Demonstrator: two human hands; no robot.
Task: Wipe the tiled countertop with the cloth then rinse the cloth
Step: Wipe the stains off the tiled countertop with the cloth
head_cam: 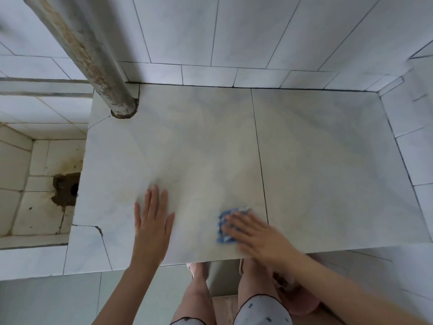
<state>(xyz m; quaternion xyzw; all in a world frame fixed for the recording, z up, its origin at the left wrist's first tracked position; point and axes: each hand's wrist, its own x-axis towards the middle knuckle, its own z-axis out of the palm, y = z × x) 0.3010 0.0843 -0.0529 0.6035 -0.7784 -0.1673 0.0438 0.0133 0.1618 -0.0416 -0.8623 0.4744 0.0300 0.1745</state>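
Where the countertop's (304, 160) front edge runs along the bottom of the slab, a small blue-and-white cloth (222, 221) lies on the tile at about five o'clock from the slab's middle, just inside that edge. It sits a little to the nine o'clock side of the dark grout line that splits the surface into two large tiles. The right hand (260, 238) lies on top of the cloth with its fingers spread and fairly straight, pressing down rather than gripping. This part of the view is smeared, so the cloth only seems bunched or folded, and its weave cannot be made out.

At nine o'clock from the cloth, and clearly apart from it, the left hand (152, 224) rests palm-down on bare tile. Its fingers are straight and close together and it holds nothing. Both forearms come in from six o'clock.

The countertop is pale grey-white with faint yellowish marks. A cracked tile corner shows at its seven o'clock edge. At ten o'clock a worn, rust-flecked pipe (93, 55) rises from the slab's back corner and leans toward the camera.

Beyond the slab's nine o'clock side a sunken tiled basin (23, 160) sits lower, stained brown around a rough drain hole (68, 188). White wall tiles (234, 31) close off the twelve and three o'clock sides. Below the front edge, at six o'clock, are the person's bare legs, patterned shorts (262, 310) and a pink slipper (302, 301).
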